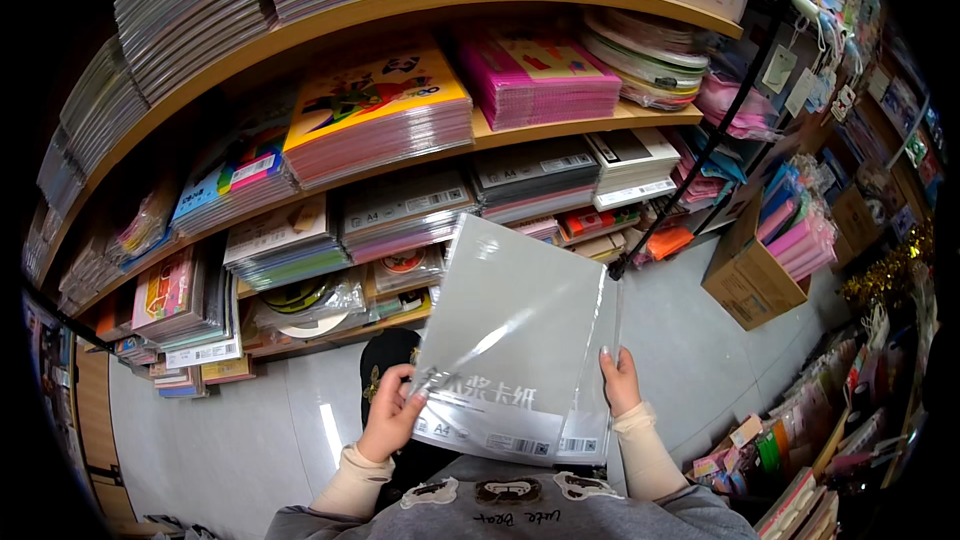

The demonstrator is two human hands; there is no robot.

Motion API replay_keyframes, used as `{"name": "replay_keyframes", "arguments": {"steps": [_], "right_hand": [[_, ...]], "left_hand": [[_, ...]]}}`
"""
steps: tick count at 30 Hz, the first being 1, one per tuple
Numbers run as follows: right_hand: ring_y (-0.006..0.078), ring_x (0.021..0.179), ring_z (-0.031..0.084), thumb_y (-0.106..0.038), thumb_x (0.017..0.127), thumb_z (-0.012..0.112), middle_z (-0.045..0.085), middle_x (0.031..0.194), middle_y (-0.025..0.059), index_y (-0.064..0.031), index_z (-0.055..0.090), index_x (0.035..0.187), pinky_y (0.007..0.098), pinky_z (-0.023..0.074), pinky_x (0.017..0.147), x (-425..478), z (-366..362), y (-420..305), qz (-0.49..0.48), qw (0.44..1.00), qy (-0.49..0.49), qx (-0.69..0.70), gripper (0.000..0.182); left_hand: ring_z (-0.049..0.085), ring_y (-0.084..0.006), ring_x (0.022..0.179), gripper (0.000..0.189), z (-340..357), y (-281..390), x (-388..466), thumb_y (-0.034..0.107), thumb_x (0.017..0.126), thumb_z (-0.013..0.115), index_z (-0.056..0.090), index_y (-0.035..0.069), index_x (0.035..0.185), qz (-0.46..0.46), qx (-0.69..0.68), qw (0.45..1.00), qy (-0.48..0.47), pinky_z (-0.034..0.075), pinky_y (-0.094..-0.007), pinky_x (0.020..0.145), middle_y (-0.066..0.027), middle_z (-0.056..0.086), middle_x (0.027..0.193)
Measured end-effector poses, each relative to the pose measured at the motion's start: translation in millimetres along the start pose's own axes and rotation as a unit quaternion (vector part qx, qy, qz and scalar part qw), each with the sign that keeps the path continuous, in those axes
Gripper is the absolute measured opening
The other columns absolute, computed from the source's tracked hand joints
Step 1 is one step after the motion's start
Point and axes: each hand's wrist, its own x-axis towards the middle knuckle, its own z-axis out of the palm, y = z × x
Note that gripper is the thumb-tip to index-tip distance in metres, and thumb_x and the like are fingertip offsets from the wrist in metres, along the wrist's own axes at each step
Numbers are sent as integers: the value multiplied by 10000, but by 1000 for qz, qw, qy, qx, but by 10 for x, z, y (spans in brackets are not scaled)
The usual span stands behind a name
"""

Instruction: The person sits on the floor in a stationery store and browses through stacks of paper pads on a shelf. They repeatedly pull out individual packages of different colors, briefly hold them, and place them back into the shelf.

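Observation:
Two or more clear plastic packs of grey A4 card paper (517,315) lie fanned over each other in front of my body. Printed writing and barcodes run along their lower edge. My left hand (391,409) grips the lower left edge, thumb on top and fingers partly behind. At the right edge, my right hand (621,381) holds the rear pack, its thumb pointing up along the side. Just beyond the packs, a shelf holds a stack of grey A4 packs (409,210) and a darker A4 stack (532,169).
Wooden shelves (525,136) curve across the front, carrying a yellow-covered stack (375,105), a pink stack (540,71) and wrapped round discs (649,60). A black metal post (705,135) stands at their right end. On the tiled floor (225,420) sits an open cardboard box (750,277) of wrapped goods.

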Motion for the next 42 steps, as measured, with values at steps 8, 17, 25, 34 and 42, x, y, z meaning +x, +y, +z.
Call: {"name": "replay_keyframes", "arguments": {"steps": [8,17,25,34,42], "right_hand": [[141,921,550,-176,939,520,594,1029,86,18,484,1126,272,444,813,22,18,-28,-4,1000,-8,-10,272],[129,979,523,-159,951,480,576,1080,68,18,460,1185,264,412,878,-12,30,-122,-1,999,-41,10,294],[128,997,517,-151,954,467,569,1103,62,12,444,1222,258,396,900,3,40,-83,-1,999,-35,1,315],[115,975,511,-136,950,469,569,1070,42,12,470,1184,255,397,886,9,101,-103,-9,999,-37,-6,277],[108,965,507,-145,951,471,572,1064,37,6,486,1171,249,392,879,21,114,-90,-9,999,-35,4,267]], "left_hand": [[596,-127,887,354,-325,223,384,-18,878,500,369,22,1205,33,-98,983,150,490,-256,785,-100,613,1004],[588,-132,848,326,-660,348,1314,23,892,519,409,-7,1198,62,-85,968,227,478,-251,748,-101,608,980],[427,-314,1171,582,-476,379,1253,205,733,736,477,38,1227,221,499,784,297,375,-428,953,-225,454,1246],[468,-381,1152,336,-305,473,1434,184,795,641,613,104,1120,269,663,681,158,378,-476,948,-150,546,1210],[457,-373,1164,328,-509,394,2008,204,831,591,589,87,1137,256,674,668,185,351,-466,992,-153,536,1219]]}}
